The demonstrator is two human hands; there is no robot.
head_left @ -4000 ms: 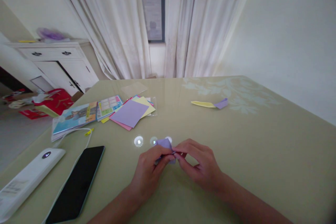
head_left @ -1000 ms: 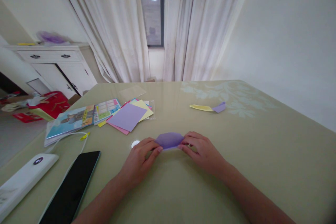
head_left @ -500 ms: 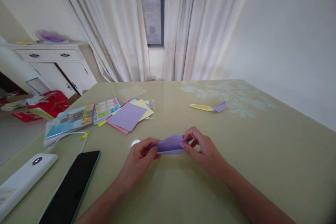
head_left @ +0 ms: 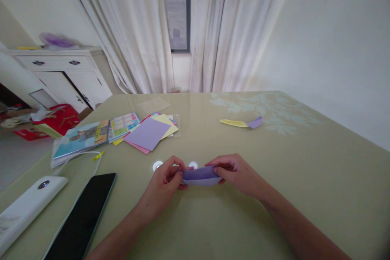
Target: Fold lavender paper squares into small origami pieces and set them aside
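A folded piece of purple paper point(head_left: 201, 176) is held level between both hands, just above the table, with a boat-like hollow along its length. My left hand point(head_left: 166, 180) pinches its left end between thumb and fingers. At the right end, my right hand point(head_left: 233, 170) grips it the same way, thumb on the near side. The fingertips behind the paper are partly hidden. Farther back on the table lies a folded strip of paper, with a yellow part point(head_left: 233, 123) on the left and a purple part point(head_left: 255, 122) on the right.
Left of centre is a fanned pile of coloured paper sheets point(head_left: 149, 134), beside booklets point(head_left: 82, 138). A black phone point(head_left: 85, 211) and a white power bank point(head_left: 27, 211) with a cable lie at the near left. Curtains point(head_left: 131, 28) hang beyond the pale green table point(head_left: 304, 178).
The purple paper has tipped and moved slightly nearer, so its hollow shows more clearly. My right hand has shifted a little right, its fingers closer around the paper's end.
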